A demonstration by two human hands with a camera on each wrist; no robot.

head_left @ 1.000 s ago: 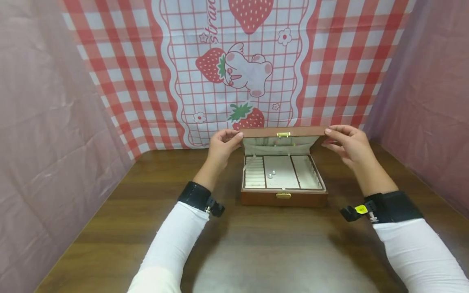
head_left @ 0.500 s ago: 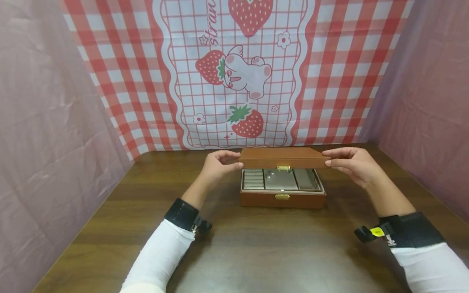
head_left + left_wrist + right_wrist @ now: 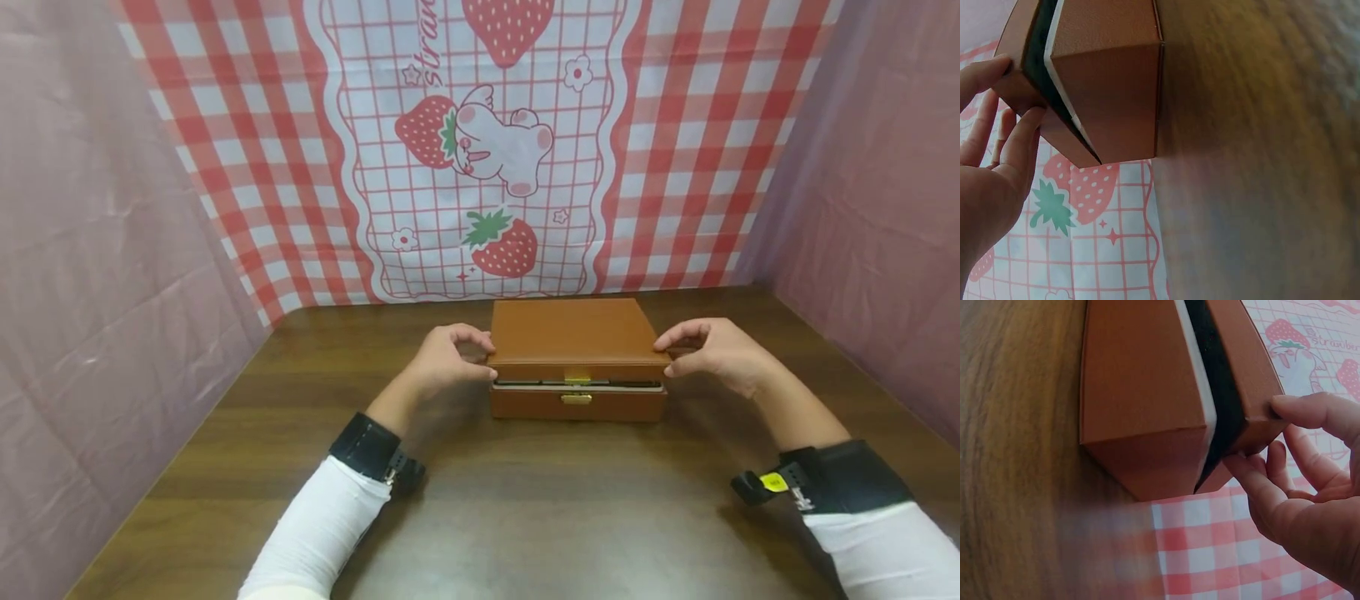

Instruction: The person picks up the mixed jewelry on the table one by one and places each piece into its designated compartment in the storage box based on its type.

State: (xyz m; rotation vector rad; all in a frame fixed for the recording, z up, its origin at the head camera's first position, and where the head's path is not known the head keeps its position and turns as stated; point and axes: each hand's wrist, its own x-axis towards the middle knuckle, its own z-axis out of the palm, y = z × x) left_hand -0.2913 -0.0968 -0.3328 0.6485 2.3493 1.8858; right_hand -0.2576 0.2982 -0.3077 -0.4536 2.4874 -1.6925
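Observation:
A brown leather-look jewelry box (image 3: 540, 407) stands on the wooden table with its lid (image 3: 566, 332) tilted down, a narrow gap left along the front. My left hand (image 3: 442, 362) pinches the lid's front left corner between thumb and fingers. At the opposite front corner my right hand (image 3: 720, 354) grips the lid the same way. Both wrist views show the dark wedge between lid and base, with the left fingertips (image 3: 1034, 115) and the right thumb (image 3: 1297, 407) on the lid's edge. A gold clasp (image 3: 577, 400) sits on the base's front. The compartments inside are hidden now.
The brown wooden table (image 3: 555, 517) extends in front of the box and to both sides. Behind it hangs a red-and-white checked strawberry cloth (image 3: 675, 167). Pink curtains (image 3: 97, 292) close off the left and right.
Both hands have lowered the lid from raised to nearly down on the base. The compartments and two small round pieces inside have gone out of sight.

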